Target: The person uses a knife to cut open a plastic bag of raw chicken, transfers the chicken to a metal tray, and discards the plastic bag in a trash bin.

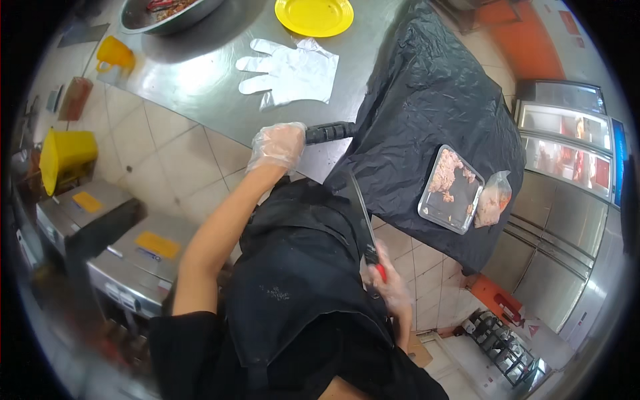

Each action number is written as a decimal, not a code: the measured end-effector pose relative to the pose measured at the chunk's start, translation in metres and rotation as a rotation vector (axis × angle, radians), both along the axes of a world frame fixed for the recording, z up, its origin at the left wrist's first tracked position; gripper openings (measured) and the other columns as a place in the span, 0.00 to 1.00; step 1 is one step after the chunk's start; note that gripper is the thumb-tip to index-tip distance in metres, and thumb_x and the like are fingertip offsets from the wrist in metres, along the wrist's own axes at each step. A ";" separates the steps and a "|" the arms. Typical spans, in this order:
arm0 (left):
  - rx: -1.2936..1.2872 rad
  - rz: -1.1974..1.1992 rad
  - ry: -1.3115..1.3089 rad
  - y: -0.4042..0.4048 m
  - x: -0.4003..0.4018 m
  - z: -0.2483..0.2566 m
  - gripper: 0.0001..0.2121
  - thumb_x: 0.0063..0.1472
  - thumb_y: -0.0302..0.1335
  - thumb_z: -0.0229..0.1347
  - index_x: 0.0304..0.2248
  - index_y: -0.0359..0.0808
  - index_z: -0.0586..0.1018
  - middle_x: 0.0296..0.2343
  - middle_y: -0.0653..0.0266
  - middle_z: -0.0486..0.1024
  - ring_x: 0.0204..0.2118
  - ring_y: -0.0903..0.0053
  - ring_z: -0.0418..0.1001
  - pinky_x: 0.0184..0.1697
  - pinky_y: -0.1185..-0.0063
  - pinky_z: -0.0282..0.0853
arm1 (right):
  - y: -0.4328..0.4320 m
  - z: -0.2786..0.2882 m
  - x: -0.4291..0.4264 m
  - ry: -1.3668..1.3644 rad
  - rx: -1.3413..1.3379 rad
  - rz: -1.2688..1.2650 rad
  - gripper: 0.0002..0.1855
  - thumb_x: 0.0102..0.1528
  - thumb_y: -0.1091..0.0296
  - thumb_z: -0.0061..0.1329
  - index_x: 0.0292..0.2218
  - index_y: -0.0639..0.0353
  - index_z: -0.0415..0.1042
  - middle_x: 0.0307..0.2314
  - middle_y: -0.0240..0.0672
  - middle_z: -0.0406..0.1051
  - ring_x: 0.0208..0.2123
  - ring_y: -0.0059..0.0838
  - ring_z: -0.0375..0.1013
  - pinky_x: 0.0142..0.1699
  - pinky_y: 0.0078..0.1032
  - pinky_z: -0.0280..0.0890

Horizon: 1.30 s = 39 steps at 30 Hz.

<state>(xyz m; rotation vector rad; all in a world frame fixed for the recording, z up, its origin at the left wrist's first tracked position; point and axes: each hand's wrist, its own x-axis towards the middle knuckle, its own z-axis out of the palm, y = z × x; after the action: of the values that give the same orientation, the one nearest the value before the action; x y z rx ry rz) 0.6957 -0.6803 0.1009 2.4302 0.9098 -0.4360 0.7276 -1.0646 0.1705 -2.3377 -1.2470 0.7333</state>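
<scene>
My left hand (278,145), in a clear disposable glove, grips one end of a black ridged tool (331,133) by the edge of the stainless steel table (210,97). Whether this tool is a knife sharpener cannot be settled. Lower down on the right, my gloved right hand (387,285) holds a long knife (363,212) by its handle, which shows red. The blade points up and away from me, beside my black apron, with its tip apart from the black tool. Flat on the steel lies a spare clear plastic glove (295,72).
A yellow plate (314,17), a metal bowl (172,22) of food and a yellow mug (114,54) stand on the steel table. Black plastic sheeting (425,110) covers the right side, bearing a metal tray (445,220) of chopped pale meat and a plastic bag of food (492,202).
</scene>
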 end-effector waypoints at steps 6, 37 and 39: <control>-0.020 0.006 0.018 0.004 0.002 0.010 0.10 0.61 0.27 0.47 0.38 0.41 0.80 0.34 0.54 0.80 0.39 0.57 0.79 0.43 0.64 0.74 | 0.063 0.026 0.011 1.111 0.074 -0.717 0.33 0.67 0.63 0.37 0.67 0.48 0.42 0.15 0.31 0.60 0.11 0.19 0.59 0.16 0.16 0.60; -0.028 0.019 -0.003 0.003 0.005 0.011 0.09 0.62 0.27 0.47 0.36 0.40 0.79 0.34 0.52 0.80 0.38 0.57 0.79 0.43 0.65 0.74 | 0.206 0.015 0.029 0.188 -0.394 -0.260 0.33 0.64 0.61 0.34 0.66 0.47 0.37 0.36 0.61 0.73 0.37 0.63 0.73 0.42 0.53 0.66; -0.013 -0.006 -0.008 0.002 0.010 0.011 0.09 0.62 0.27 0.47 0.36 0.40 0.79 0.34 0.52 0.80 0.38 0.56 0.79 0.42 0.64 0.74 | 0.241 -0.002 0.052 0.144 -0.453 -0.259 0.33 0.65 0.59 0.33 0.66 0.48 0.37 0.36 0.61 0.73 0.37 0.63 0.73 0.44 0.54 0.65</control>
<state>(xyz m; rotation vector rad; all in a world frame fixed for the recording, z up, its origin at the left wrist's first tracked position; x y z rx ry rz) 0.7055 -0.6788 0.1118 2.4221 0.8942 -0.4328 0.7796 -0.8241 0.1685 -2.6706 -0.7528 1.1634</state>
